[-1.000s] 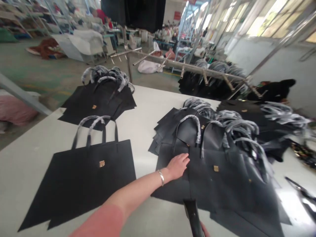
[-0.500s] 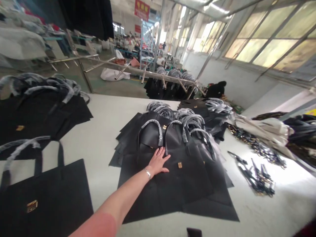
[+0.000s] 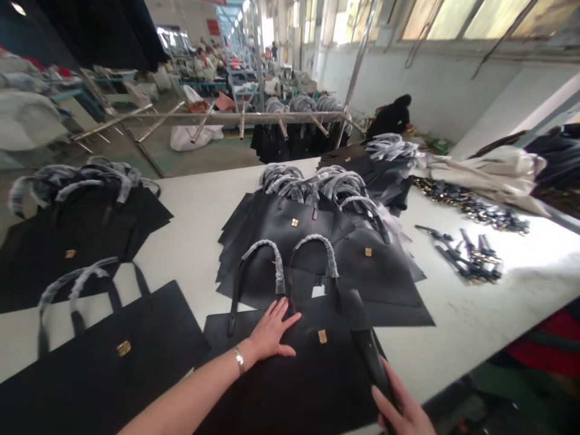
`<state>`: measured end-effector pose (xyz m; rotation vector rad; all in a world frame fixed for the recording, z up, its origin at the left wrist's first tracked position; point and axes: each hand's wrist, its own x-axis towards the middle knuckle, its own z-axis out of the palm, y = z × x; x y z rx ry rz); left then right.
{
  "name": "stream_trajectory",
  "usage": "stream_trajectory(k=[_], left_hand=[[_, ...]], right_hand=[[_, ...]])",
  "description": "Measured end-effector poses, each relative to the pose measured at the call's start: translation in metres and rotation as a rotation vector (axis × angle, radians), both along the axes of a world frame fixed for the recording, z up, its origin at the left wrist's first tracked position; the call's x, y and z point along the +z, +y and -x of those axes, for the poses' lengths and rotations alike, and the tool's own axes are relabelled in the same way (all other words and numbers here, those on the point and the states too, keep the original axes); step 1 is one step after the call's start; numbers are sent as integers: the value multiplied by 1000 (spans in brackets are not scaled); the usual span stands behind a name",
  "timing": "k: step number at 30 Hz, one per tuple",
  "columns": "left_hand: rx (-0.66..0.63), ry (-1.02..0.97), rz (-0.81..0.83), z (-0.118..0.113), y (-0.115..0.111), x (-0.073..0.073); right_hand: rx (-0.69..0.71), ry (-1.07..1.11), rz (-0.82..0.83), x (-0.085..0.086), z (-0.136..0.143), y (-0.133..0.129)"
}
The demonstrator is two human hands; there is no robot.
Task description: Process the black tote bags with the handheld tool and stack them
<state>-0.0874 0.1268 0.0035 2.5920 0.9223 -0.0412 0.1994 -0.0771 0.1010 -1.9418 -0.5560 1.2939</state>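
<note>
My left hand, with a bracelet at the wrist, lies flat with fingers spread on a black handbag. The bag has a gold clasp and two arched handles wrapped in clear film. At the lower right, my right hand is closed around a black long-handled tool with a broad end. That end is over the bag's right upper part; its exact kind is unclear. Behind lies a pile of similar black bags, overlapping one another.
Another black bag lies at left, before a further stack. On the right of the white table are dark straps with metal fittings and beige cloth. A metal rack stands beyond; a person crouches by the wall.
My left hand has drawn the top bag toward me, off the pile, and still rests flat on it. My right hand has come into view with the black tool. The view has tilted down.
</note>
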Motion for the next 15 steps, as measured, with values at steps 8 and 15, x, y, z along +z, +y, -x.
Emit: stream_trajectory(k=[8, 15], left_hand=[[167, -116, -134, -45, -70, 41], [-54, -175, 7, -92, -98, 7]], right_hand=[[51, -37, 90, -4, -16, 19], [99, 122, 55, -9, -33, 60]])
